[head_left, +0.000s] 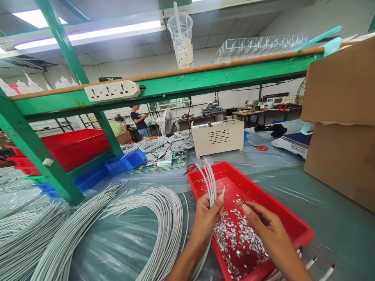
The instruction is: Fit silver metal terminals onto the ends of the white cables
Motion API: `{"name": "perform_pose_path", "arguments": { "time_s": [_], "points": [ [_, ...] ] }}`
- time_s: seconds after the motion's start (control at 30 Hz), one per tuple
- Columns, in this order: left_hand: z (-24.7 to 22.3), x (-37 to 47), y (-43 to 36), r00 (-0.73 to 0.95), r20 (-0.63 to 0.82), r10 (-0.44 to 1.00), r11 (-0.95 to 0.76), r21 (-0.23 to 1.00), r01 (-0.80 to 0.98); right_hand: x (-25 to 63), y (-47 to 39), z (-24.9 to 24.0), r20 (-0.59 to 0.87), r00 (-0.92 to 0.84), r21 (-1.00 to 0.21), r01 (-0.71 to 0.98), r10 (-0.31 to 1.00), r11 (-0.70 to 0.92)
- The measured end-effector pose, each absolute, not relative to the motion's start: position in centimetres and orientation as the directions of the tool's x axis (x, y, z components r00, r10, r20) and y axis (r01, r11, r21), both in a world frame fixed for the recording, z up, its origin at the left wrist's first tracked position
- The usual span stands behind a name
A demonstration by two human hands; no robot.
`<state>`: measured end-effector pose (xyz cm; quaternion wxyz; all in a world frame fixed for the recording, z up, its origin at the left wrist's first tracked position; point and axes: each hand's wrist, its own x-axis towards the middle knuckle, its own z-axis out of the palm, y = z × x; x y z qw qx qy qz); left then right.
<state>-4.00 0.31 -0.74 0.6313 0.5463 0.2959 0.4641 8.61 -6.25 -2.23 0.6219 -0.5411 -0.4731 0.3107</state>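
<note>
My left hand [203,218] is closed around several grey cables [210,177], whose ends stand up above the fingers. One cable end is pinched at the thumb and points up to the right. My right hand [266,224] is closed in a pinch on a thin dark pointed tool [242,200]; most of it is hidden by the fingers. Both hands are over a red tray [301,233], slightly apart from each other. Small silvery foil scraps [234,234] lie scattered across the tray's bottom.
Bundles of grey cable [174,214] lie to the left. Behind the tray stand a cream metal box [218,138] and red scissors [191,168]. Cardboard boxes [340,156] and a scale [290,146] are at right. A green shelf beam [216,80] crosses above. Two people are in the background.
</note>
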Motion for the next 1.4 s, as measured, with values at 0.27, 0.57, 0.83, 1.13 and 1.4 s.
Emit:
{"name": "perform_pose_path", "arguments": {
  "time_s": [0.27, 0.57, 0.83, 1.13, 1.4],
  "points": [
    [-0.57, -4.04, 0.34, 0.38, 0.15, 0.913, -0.094, 0.982, -0.164, 9.05, -6.58, -1.45, 0.241, 0.235, -0.966, 0.154, 0.942, 0.208],
    [-0.11, -4.17, 0.04, 0.462, 0.142, 0.875, -0.066, 0.982, -0.176, 9.21, -6.87, -1.21, 0.24, 0.209, -0.963, 0.174, 0.948, 0.206],
    [-0.19, -4.07, -0.24, 0.499, 0.121, 0.858, -0.032, 0.982, -0.184, 9.07, -6.66, -1.52, 0.246, 0.186, -0.958, 0.196, 0.951, 0.209],
    [-0.11, -4.11, -0.24, 0.538, 0.111, 0.836, -0.023, 0.986, -0.167, 9.09, -6.67, -1.34, 0.238, 0.156, -0.961, 0.182, 0.959, 0.209],
    [0.1, -4.21, -0.17, 0.561, 0.089, 0.823, -0.007, 0.989, -0.147, 9.26, -6.88, -1.56, 0.213, 0.146, -0.964, 0.191, 0.966, 0.184]
  ]
}}
